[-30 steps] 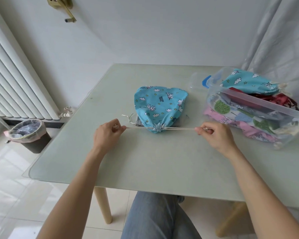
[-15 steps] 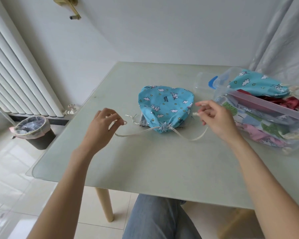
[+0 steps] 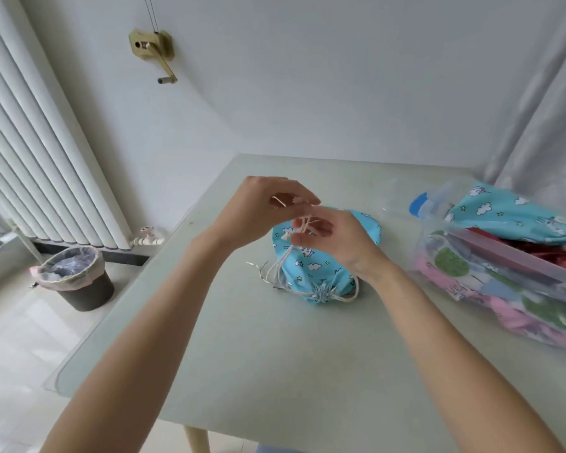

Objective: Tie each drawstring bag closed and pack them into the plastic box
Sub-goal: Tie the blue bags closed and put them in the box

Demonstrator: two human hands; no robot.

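Hands meet in the air above the blue drawstring bag (image 3: 311, 266), and you hold them nearly touching. Your left hand (image 3: 258, 210) sits a little higher and farther from you, its fingers (image 3: 299, 194) curled and pinching a frayed end of the cream cord (image 3: 275, 271). Your right hand (image 3: 337, 238) is just beside it, fingers bent around several strands of the same cord that cross between the two hands; motion blur keeps you from telling exactly how the strands are looped.

From your fingers the cord drops slack on the left side of the bag and runs to the bag's gathered mouth (image 3: 322, 294), which faces you and is cinched into a small rosette. Another length of cord curves around the right side of that mouth. The bag itself lies flat on the tabletop (image 3: 275, 371), below and slightly behind your hands, not lifted.

To your right, well apart from the bag, the clear plastic box (image 3: 517, 276) rests on the tabletop, already holding several fabric bags: a blue one (image 3: 510, 217) on top, red, green-patterned and pink ones beneath.

Off the tabletop to your left, a lined waste bin (image 3: 76, 277) stands on the floor by a white radiator (image 3: 40, 165).
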